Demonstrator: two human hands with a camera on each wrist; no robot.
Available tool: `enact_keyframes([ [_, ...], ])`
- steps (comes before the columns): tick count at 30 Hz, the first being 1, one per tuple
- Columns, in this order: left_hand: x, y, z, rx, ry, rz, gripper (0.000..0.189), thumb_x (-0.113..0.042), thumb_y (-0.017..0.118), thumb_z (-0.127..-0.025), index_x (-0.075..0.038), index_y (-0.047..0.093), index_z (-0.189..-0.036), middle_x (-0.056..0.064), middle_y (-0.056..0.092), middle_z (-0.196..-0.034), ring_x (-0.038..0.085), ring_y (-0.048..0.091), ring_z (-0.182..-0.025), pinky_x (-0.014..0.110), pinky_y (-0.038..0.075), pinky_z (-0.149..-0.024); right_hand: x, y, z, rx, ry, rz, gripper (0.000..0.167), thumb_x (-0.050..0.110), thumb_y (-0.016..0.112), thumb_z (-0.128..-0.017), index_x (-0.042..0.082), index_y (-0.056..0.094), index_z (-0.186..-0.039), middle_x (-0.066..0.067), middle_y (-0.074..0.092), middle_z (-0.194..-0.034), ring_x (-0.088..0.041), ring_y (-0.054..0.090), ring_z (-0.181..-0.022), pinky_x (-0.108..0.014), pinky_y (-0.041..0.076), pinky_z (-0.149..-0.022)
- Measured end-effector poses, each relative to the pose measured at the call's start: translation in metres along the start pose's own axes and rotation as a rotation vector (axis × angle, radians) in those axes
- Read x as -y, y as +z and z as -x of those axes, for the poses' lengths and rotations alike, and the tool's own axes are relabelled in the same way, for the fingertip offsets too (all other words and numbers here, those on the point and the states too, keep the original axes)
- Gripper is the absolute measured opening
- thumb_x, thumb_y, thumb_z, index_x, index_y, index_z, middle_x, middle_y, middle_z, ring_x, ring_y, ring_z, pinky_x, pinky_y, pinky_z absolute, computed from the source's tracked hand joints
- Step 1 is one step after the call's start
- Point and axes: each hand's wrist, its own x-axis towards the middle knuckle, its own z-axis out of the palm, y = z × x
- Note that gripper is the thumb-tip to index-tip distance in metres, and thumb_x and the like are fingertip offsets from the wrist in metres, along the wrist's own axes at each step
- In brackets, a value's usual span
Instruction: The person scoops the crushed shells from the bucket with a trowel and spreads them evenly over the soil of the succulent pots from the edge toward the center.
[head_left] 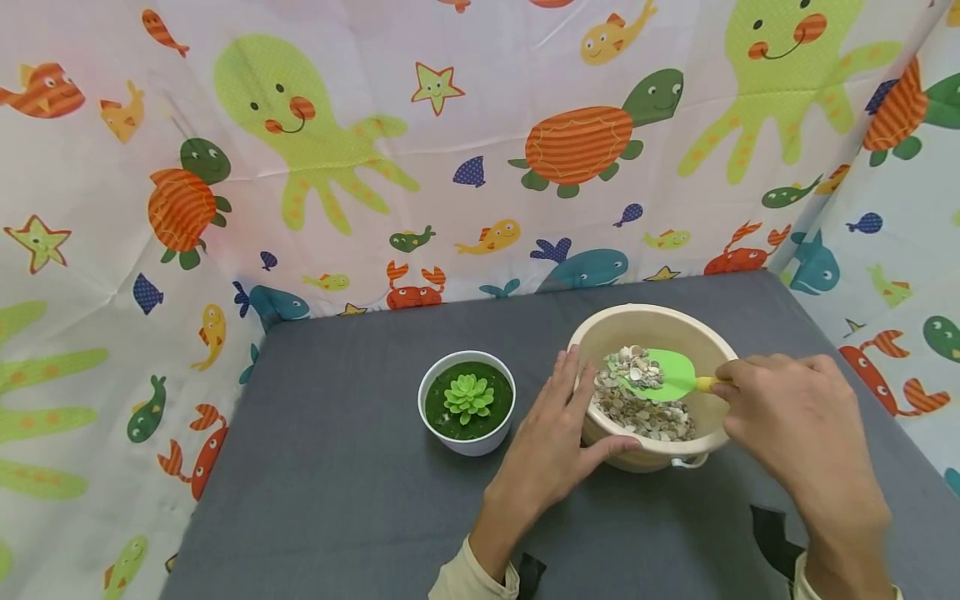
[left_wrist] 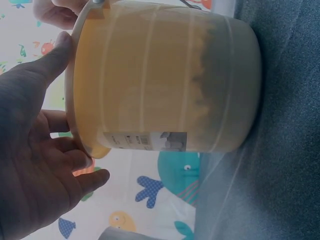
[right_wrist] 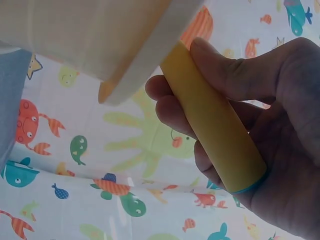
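In the head view a cream plastic bucket [head_left: 652, 315] stands at the right of the grey table, partly filled with small shells or pebbles [head_left: 652, 419]. My right hand [head_left: 798, 429] grips the yellow handle [right_wrist: 215, 120] of a toy shovel, fingers wrapped round it. The shovel's green blade [head_left: 675, 373] is inside the bucket, carrying a heap of the shells [head_left: 633, 367]. My left hand [head_left: 543, 437] rests at the bucket's near left rim, fingers fairly straight and the thumb along the front. In the left wrist view the bucket's see-through wall [left_wrist: 150, 75] shows the dark fill at its bottom.
Left of the bucket, a white pot [head_left: 467, 443] holds a green succulent. A grey cloth [head_left: 337, 467] covers the table. Behind and beside it hangs a curtain [head_left: 465, 83] printed with sea animals. A small white bucket handle [head_left: 690, 461] hangs at the front rim.
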Motion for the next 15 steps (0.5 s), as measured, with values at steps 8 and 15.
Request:
enact_keyframes([
  [8,0.002,-0.001,0.002,-0.001,0.002,-0.023,0.095,-0.069,0.062,-0.094,-0.016,0.029,-0.166,0.009,0.015,-0.178,0.026,0.017,-0.165,0.046,0.038,-0.126,0.000,-0.003,0.004,-0.051,-0.003,-0.003,0.016,0.005,0.084,-0.075,0.000,0.081,-0.090,-0.019,0.078,-0.082,-0.035,0.069,-0.073,-0.050,0.041,-0.074],
  [15,0.004,0.000,0.003,-0.019,0.020,-0.033,0.096,-0.069,0.062,-0.094,-0.014,0.029,-0.166,0.008,0.018,-0.177,0.025,0.020,-0.165,0.045,0.035,-0.128,-0.001,-0.017,0.006,-0.117,-0.023,-0.013,0.015,0.006,0.084,-0.075,0.001,0.081,-0.090,-0.019,0.078,-0.084,-0.034,0.070,-0.073,-0.044,0.035,-0.070],
])
